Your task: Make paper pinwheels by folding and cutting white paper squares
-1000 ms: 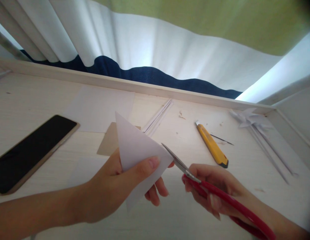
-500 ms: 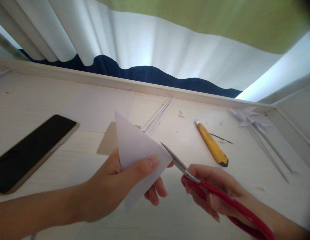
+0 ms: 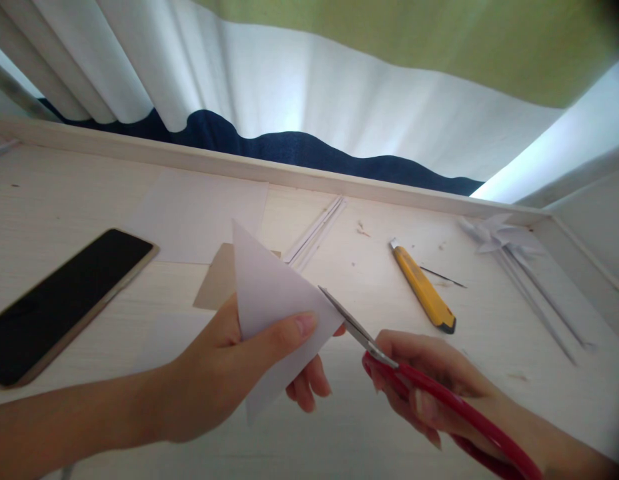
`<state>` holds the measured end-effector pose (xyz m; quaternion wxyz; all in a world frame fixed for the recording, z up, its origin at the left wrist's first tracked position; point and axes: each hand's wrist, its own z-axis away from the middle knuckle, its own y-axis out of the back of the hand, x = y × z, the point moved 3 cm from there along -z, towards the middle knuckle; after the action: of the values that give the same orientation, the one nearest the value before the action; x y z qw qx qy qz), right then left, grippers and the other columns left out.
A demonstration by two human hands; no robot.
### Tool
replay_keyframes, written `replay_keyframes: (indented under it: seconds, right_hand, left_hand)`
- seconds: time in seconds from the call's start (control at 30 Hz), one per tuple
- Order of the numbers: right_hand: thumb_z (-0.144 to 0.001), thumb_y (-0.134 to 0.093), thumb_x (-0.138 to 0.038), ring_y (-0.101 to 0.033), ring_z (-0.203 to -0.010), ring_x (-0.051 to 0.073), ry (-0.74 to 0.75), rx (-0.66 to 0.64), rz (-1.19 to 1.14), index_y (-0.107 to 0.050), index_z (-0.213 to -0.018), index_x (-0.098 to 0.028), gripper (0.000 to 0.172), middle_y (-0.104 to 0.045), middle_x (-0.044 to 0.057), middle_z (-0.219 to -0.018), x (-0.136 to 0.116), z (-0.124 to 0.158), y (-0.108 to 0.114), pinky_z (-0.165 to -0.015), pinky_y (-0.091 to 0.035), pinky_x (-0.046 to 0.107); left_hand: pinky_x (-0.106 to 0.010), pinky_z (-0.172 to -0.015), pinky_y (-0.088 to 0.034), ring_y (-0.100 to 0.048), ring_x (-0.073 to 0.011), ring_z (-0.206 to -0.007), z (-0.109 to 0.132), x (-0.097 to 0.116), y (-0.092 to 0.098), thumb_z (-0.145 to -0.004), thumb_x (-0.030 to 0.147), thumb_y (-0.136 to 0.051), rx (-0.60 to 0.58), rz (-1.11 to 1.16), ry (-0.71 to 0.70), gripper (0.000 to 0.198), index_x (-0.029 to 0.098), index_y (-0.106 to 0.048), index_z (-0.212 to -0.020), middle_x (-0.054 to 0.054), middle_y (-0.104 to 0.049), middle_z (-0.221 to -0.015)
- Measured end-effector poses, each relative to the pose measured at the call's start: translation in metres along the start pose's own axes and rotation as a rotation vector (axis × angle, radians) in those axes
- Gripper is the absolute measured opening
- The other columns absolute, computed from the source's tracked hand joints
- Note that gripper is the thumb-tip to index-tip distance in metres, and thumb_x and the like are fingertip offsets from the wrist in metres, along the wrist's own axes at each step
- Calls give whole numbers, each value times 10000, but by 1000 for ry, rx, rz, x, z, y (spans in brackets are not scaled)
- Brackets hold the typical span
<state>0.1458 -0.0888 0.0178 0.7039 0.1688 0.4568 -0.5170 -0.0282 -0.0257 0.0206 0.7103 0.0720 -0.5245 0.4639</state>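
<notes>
A white piece of paper (image 3: pixel 274 287), triangular in outline, is pinched in my left hand (image 3: pixel 209 380), thumb on top and fingers behind. My right hand (image 3: pixel 434 387) grips red-handled scissors (image 3: pixel 454 400) by their loops. Their metal blades point up and left, at the paper's right corner, and look nearly closed. Whether the paper lies between the blades I cannot tell. Beneath my left hand, a brown card (image 3: pixel 214 277) shows in part on the table.
A phone (image 3: pixel 69 307) lies at left, near a white sheet (image 3: pixel 199 213). Folded paper strips (image 3: pixel 316 230) lie at the back. Right of them are a yellow utility knife (image 3: pixel 424 287), a thin dark needle-like rod (image 3: pixel 444 276) and paper pinwheels (image 3: pixel 494 233) on sticks. A raised ledge (image 3: pixel 289 175) borders the table's back.
The scissors' tip has shifted slightly left along the paper's edge, and the blades look closer together. My left hand and the paper have barely moved.
</notes>
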Motion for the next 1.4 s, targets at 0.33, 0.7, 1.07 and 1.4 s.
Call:
replay_keyframes:
  seconds: [0.33, 0.7, 1.07, 1.4]
  right_hand:
    - [-733, -542, -518, -319, -455, 39, 57, -7, 17, -451, -756, -155, 375, -396, -53, -574, 2, 0, -1, -400, -225, 175]
    - [-774, -501, -492, -326, -505, 58, 59, 41, 48, -484, -827, -177, 320, -404, -23, -662, 22, 5, 4, -420, -240, 184]
    - [-757, -495, -533, -314, -462, 45, 52, 73, 101, -477, -824, -184, 355, -399, -24, -667, 19, 4, 2, -389, -229, 177]
    - [-757, -455, -570, -330, -498, 77, 94, 74, 149, -428, -824, -202, 375, -381, -22, -652, 11, 3, 0, -437, -289, 198]
  left_hand:
    - [-153, -488, -469, -587, -92, -490, 4, 6, -4, -806, 236, -502, 35, -17, 61, 180, 91, -601, -843, -10, -655, -564]
    - [-142, -482, -478, -586, -80, -488, 1, 1, 1, -814, 243, -484, 3, -38, 27, 173, 117, -602, -827, 16, -646, -559]
    - [-189, -511, -488, -597, -107, -514, 3, 4, -1, -818, 278, -471, -17, -65, 42, 202, 126, -598, -860, 11, -640, -577]
    - [-177, -526, -489, -596, -97, -530, 3, 1, 1, -820, 308, -478, -64, -8, 37, 222, 135, -606, -877, 4, -645, -599]
